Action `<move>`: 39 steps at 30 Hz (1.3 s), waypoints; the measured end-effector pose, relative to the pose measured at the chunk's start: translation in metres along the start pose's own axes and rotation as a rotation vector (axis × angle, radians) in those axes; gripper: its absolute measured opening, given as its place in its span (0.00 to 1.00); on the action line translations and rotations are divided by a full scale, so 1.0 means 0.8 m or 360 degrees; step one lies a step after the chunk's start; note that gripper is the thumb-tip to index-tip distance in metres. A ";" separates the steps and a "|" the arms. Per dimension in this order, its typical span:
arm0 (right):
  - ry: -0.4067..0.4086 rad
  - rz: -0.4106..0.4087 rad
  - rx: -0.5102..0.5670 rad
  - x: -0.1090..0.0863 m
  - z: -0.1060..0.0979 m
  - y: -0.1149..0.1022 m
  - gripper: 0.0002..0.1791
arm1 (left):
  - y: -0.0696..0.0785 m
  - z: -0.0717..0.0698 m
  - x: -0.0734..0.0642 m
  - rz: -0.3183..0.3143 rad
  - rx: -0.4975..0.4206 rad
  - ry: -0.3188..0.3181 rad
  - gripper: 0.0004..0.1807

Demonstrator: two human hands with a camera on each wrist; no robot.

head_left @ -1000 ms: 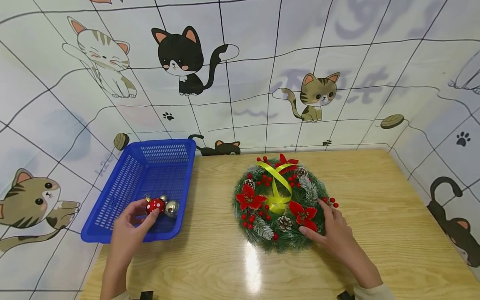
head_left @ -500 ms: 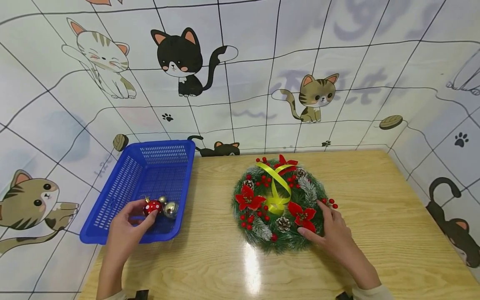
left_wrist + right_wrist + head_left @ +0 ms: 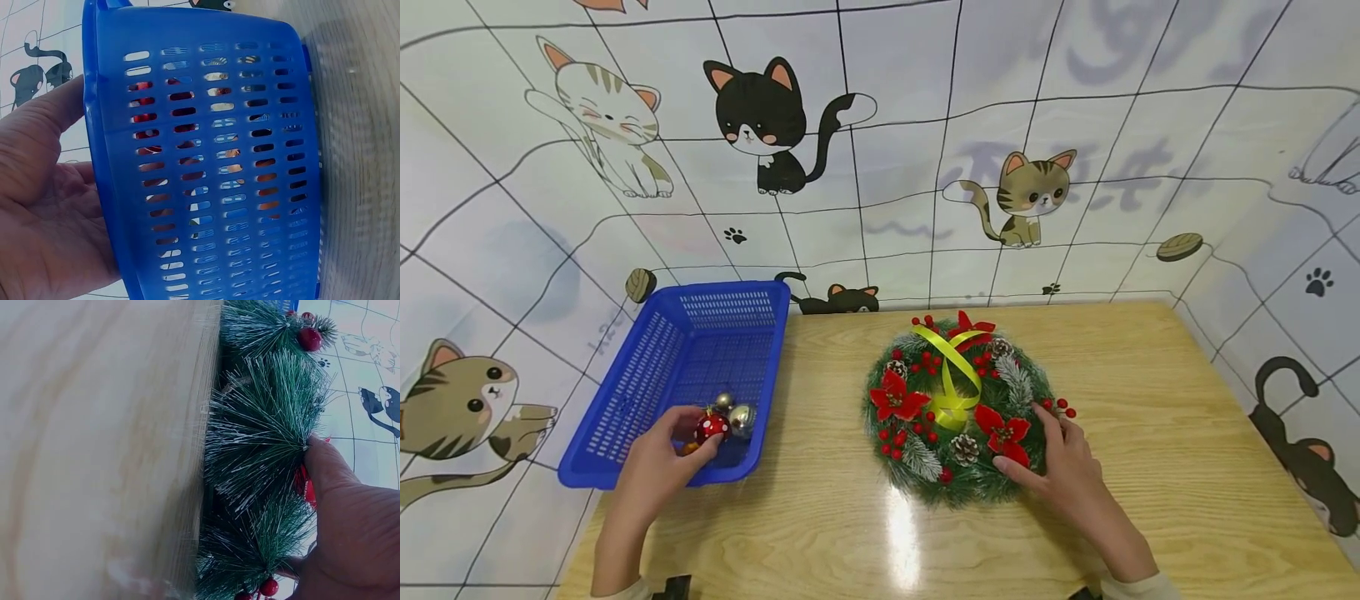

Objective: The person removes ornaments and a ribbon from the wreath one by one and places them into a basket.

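A red bauble with white dots (image 3: 712, 425) sits between the thumb and fingers of my left hand (image 3: 655, 458), inside the blue plastic basket (image 3: 775, 358). Two gold baubles, a larger one (image 3: 742, 420) and a smaller one (image 3: 723, 402), lie just beyond it. Something orange (image 3: 688, 448) shows under the fingers; its kind is unclear. The basket wall hides my left fingertips in the left wrist view. On the table, my right hand (image 3: 1067, 467) holds the near right edge of a green Christmas wreath (image 3: 917, 479), thumb beside a red poinsettia (image 3: 1002, 433).
A loose yellow ribbon (image 3: 958, 362) lies over the wreath's middle. Pine cones (image 3: 965, 450), red berries and frosted sprigs (image 3: 1015, 379) decorate it. The wooden table (image 3: 835, 533) meets a cat-print wall cloth (image 3: 895, 192) at the back and sides.
My left hand has tilted the red bauble and brought it slightly lower and to the right, and the orange thing has come into sight. My right hand stays on the wreath.
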State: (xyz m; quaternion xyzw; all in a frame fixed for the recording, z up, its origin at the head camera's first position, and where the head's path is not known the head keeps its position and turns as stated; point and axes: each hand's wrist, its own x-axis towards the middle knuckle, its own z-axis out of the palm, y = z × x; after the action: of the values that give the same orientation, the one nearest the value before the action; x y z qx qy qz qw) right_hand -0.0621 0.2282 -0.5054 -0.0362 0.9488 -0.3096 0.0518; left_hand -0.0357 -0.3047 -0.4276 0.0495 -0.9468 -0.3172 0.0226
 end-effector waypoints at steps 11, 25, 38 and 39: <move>0.0015 -0.0001 0.0019 0.000 0.003 0.001 0.60 | -0.007 -0.001 0.011 -0.0046 0.0109 -0.0195 0.25; -0.0004 -0.0005 0.0050 0.001 0.002 0.000 0.60 | -0.009 0.003 0.021 -0.0095 0.0179 -0.0282 0.22; 0.0001 -0.0015 0.0049 -0.001 0.001 -0.001 0.59 | -0.006 0.016 0.014 0.0012 0.0159 -0.0054 0.15; 0.0000 -0.0014 0.0047 -0.001 0.001 -0.001 0.59 | -0.005 0.017 0.013 0.0022 0.0135 -0.0024 0.16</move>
State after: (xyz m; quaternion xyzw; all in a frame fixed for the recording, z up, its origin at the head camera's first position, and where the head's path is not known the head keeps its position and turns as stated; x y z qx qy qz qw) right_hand -0.0613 0.2272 -0.5051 -0.0396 0.9439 -0.3238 0.0508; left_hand -0.0470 -0.3004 -0.4408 0.0413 -0.9599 -0.2770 0.0155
